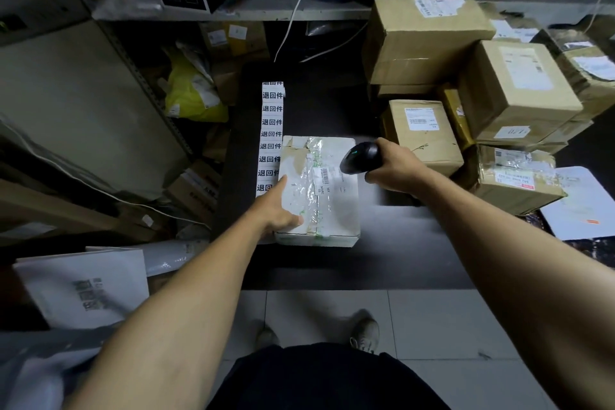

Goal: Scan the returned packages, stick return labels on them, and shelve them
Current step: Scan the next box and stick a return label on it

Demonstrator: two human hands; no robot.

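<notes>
A white taped box (336, 206) lies flat on the dark table (392, 253), with a small barcode label (324, 176) on its top. My left hand (276, 210) grips the box's left edge, thumb on top. My right hand (396, 165) holds a black barcode scanner (361, 156) just above the box's right side, its head pointing at the label. A strip of white return labels (271, 133) with black print runs along the table left of the box.
Several brown cardboard packages (429, 40) are stacked at the table's right. A white flat mailer (579, 203) lies at far right. Shelves (259, 12) behind hold dark bags and boxes. White parcels (83, 286) and a yellow bag (193, 90) sit at left. Tiled floor lies below.
</notes>
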